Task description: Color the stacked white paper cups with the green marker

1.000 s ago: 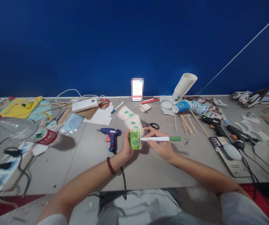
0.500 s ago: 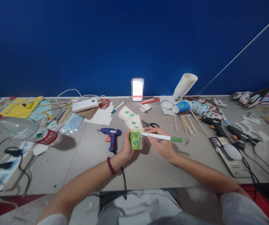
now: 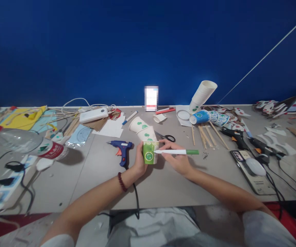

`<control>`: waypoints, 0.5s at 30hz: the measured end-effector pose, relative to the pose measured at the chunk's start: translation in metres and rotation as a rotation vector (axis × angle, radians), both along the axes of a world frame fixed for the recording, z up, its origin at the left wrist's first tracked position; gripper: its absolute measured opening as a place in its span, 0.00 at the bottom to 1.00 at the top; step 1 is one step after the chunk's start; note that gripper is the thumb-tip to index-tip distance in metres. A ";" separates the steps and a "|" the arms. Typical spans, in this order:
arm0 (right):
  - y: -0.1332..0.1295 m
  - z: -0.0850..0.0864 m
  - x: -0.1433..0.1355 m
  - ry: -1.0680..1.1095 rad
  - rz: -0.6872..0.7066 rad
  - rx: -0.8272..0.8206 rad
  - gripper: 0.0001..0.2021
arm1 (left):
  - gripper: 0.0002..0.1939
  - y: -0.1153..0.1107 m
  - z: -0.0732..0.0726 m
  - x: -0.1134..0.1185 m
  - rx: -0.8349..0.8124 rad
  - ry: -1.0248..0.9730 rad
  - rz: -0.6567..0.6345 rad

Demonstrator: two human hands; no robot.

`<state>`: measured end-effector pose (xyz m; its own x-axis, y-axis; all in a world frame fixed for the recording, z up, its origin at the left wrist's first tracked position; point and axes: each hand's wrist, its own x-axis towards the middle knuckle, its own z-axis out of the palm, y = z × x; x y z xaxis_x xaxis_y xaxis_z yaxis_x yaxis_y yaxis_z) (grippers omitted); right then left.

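A paper cup (image 3: 150, 151), partly coloured green, is held upright in my left hand (image 3: 139, 160), whose fingers wrap its left side. My right hand (image 3: 176, 159) pinches a white marker (image 3: 176, 151) with a green end, lying nearly level. The marker's tip meets the cup's printed side. Just behind the held cup, two white cups with green prints (image 3: 139, 124) lie tilted on the table. To the left of my left hand rests a blue glue gun (image 3: 123, 151). Black-handled scissors (image 3: 169, 138) lie partly hidden behind my right hand.
On the left are a plastic bottle (image 3: 47, 146) and a power strip (image 3: 14, 185). At the back stands a leaning cup stack (image 3: 203, 96), near wooden sticks (image 3: 206, 135). Black glue guns (image 3: 237, 137) and a phone (image 3: 253, 175) lie to the right.
The marker's tip has shifted slightly down and left on the cup, and my right hand has moved a little with it. My left hand stays in place.
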<state>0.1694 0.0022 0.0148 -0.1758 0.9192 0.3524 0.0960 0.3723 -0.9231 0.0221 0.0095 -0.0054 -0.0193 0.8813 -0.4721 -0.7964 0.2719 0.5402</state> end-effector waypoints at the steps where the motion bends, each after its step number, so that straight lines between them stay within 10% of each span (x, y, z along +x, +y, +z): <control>1: 0.000 0.000 0.000 0.002 0.004 -0.001 0.04 | 0.16 0.000 0.000 0.000 -0.003 0.001 -0.001; 15: 0.001 -0.004 0.000 -0.017 -0.075 0.006 0.03 | 0.16 -0.001 0.003 0.000 -0.003 -0.017 -0.042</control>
